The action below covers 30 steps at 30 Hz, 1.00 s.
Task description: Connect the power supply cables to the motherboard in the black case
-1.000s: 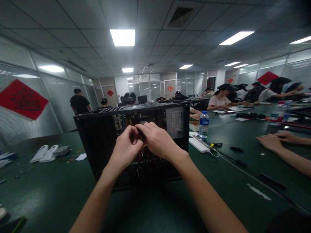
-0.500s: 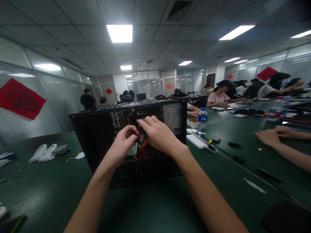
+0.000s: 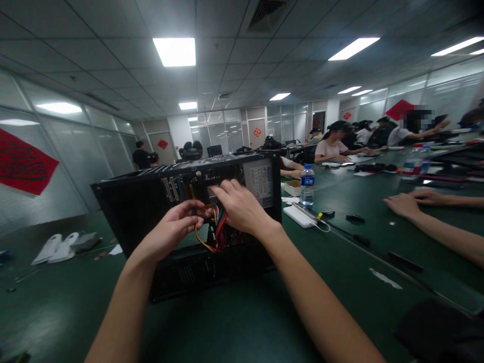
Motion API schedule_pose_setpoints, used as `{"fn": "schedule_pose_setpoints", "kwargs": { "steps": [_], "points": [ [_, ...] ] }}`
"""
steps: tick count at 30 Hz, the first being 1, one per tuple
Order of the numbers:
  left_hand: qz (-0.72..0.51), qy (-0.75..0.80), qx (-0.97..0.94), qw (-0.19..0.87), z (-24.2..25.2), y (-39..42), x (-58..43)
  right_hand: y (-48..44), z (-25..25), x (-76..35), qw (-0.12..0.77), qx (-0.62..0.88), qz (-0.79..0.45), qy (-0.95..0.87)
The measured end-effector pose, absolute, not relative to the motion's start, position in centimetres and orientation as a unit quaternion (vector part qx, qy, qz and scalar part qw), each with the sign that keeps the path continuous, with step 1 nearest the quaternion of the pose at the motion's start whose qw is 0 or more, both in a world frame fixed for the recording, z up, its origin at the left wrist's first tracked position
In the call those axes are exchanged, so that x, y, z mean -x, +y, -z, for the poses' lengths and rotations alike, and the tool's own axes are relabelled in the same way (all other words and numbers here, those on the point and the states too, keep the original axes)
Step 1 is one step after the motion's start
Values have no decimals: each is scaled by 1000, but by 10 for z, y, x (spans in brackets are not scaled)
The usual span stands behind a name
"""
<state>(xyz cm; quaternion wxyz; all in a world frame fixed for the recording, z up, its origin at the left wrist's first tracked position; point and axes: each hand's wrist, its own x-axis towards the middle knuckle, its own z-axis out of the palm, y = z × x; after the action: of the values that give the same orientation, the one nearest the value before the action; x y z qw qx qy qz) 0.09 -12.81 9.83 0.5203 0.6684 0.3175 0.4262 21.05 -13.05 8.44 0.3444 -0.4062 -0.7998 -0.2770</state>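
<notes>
Shifting left, away from the right hand, the left hand curls at a yellow wire, leaving the cable bundle more accessible, neither grip discernible.

An office: panel lights, tiled ceiling, glass partitions, people seated along a long green table

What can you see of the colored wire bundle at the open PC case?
The wire bundle is a bunch of thin, plastic-looking strands, red, yellow and dark ones among them, bowed rather than straight. A yellow strand loops out to the left. It sits at the open side of the PC case, between the left hand and right hand, both apparently touching its upper part. The fingers hide that end, so any connector can't be made out.
</notes>
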Motion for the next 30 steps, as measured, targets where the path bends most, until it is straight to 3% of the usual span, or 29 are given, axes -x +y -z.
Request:
{"fn": "schedule_pose_setpoints", "kwargs": {
  "steps": [6, 11, 15, 20, 23, 30],
  "points": [
    [-375, 317, -711, 503, -93, -118, 4, -126, -79, -210, 411, 378, 276, -782],
    [-368, 361, -755, 406, -84, -105, 3, -119, -69, -210, 386, 369, 301, -790],
    [-400, 345, -715, 458, -80, -99, 5, -120, -64, -204, 342, 407, 295, -794],
    [-352, 334, -707, 514, -81, -96, 12, -121, -59, -184, 291, 551, 232, -747],
    [-331, 344, -767, 430, -77, -87, 12, -115, -55, -177, 266, 586, 182, -743],
    [-334, 347, -872, 84, -48, -51, 10, -102, -46, -188, 232, 600, 138, -753]
  ]
}}
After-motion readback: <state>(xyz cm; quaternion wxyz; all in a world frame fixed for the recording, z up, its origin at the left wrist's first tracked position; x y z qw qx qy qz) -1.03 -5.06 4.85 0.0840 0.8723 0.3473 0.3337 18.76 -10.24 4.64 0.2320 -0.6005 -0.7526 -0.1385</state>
